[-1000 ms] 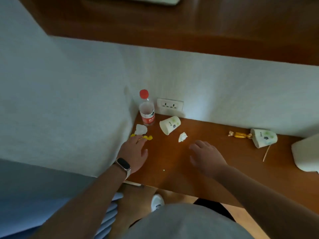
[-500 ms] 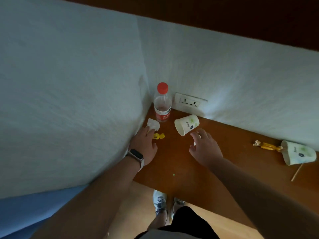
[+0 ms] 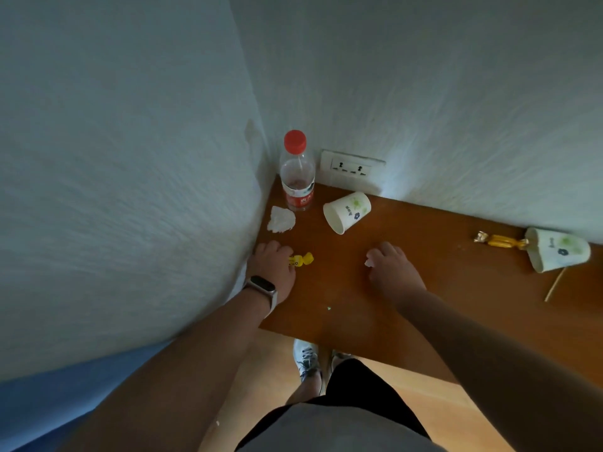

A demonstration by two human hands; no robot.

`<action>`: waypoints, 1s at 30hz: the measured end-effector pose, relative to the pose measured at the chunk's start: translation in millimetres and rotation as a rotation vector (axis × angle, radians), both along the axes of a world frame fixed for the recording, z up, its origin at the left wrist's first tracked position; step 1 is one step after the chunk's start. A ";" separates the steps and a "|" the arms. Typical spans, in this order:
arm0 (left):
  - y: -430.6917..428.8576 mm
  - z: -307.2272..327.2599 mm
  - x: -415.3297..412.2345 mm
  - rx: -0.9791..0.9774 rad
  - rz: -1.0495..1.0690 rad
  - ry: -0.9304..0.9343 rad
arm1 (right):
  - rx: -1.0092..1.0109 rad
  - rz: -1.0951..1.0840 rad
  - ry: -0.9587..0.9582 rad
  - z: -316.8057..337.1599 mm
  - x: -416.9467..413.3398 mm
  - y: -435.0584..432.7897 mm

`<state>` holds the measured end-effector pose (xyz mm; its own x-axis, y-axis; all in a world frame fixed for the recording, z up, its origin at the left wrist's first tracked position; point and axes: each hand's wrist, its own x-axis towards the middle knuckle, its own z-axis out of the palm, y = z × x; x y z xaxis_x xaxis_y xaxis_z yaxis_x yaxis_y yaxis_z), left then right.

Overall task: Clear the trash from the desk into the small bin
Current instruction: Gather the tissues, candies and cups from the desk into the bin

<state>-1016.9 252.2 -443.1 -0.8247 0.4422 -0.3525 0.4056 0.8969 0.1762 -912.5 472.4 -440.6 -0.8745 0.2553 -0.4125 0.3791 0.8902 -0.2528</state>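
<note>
Wooden desk [image 3: 375, 298] sits in a corner, white walls on the left and behind. Plastic bottle [image 3: 297, 177] with red cap [image 3: 295, 141] stands upright in the far left corner, red label low on it. Wall socket [image 3: 351, 167] is just right of the bottle, on the back wall. Crumpled white tissue [image 3: 281, 219] lies just in front of the bottle, against the left wall. Paper cup [image 3: 348, 211] with flower print lies on its side, mouth toward the camera-left, near the bottle and between it and the right hand. Second paper cup [image 3: 558, 250] lies tipped at far right, well apart from the hands; a gold candy wrapper [image 3: 499, 241] touches its mouth end on the left, and a thin wooden stick [image 3: 554, 284] lies just in front of it. Small bin not in view.

Left hand [image 3: 274, 265] rests on the desk by the left wall, fingers curled down onto a yellow candy wrapper [image 3: 301, 259]; the wrapper's right end sticks out past the fingers. Smartwatch [image 3: 262, 288] on that wrist. Right hand [image 3: 393, 269] is palm-down mid-desk, fingers bunched around a small white paper scrap [image 3: 369, 263] that barely shows at the fingertips. Nothing lies between the two hands. Below the desk edge, wood floor, shoes [image 3: 306, 362], dark shorts.
</note>
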 end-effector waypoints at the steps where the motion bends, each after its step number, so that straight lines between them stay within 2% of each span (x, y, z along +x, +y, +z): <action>1: -0.6 0.1 0.5 0.001 -0.008 0.002 | 0.006 0.008 0.006 0.6 3.3 0.0; 9: -0.3 17.7 8.8 0.149 -0.001 0.018 | -0.009 -0.036 0.068 20.1 20.6 -7.8; 14: 12.2 42.3 14.9 0.329 0.016 -0.062 | -0.007 -0.086 0.144 50.7 27.8 -8.3; 19: 32.0 61.5 22.2 0.458 -0.077 -0.070 | 0.033 -0.176 0.234 85.2 46.3 -3.1; 24: 57.8 85.6 31.3 0.485 -0.196 0.002 | -0.012 -0.337 0.322 116.6 77.5 7.5; 30: 94.3 112.3 57.2 0.535 -0.324 -0.009 | -0.006 -0.404 0.337 138.4 125.8 29.7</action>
